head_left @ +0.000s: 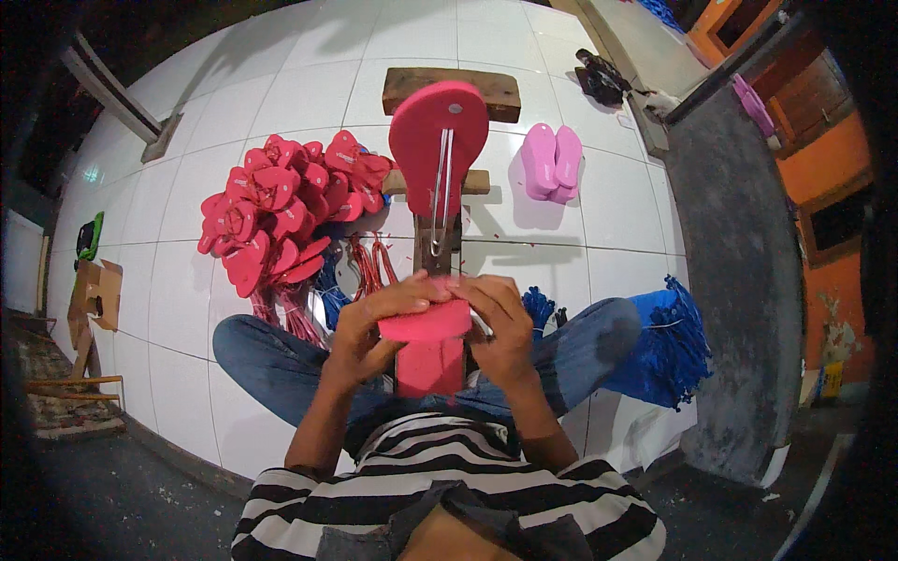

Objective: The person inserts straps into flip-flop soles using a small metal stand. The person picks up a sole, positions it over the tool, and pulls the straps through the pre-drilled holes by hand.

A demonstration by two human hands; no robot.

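A pink-red foam flip-flop sole [426, 323] is gripped at its two sides, just above my lap. My left hand [388, 316] closes on its left side, fingers over the far edge. My right hand [499, 323] holds the opposite side, fingertips meeting the left ones. Below it a flat pink foam piece [430, 365] lies on the bench between my legs; whether it belongs to the held sole I cannot tell. Ahead, a red sole [412, 140] rests on a wooden stand [505, 93], with a thin metal rod tool [441, 182] along it, its tip bent.
A heap of red soles [281, 201] lies on the white tiles at left. Red straps [372, 265] and blue straps [329, 290] lie beside it. At right are a pink pair of soles [552, 164], a blue strap bundle [664, 346] and a black plastic bag [601, 79].
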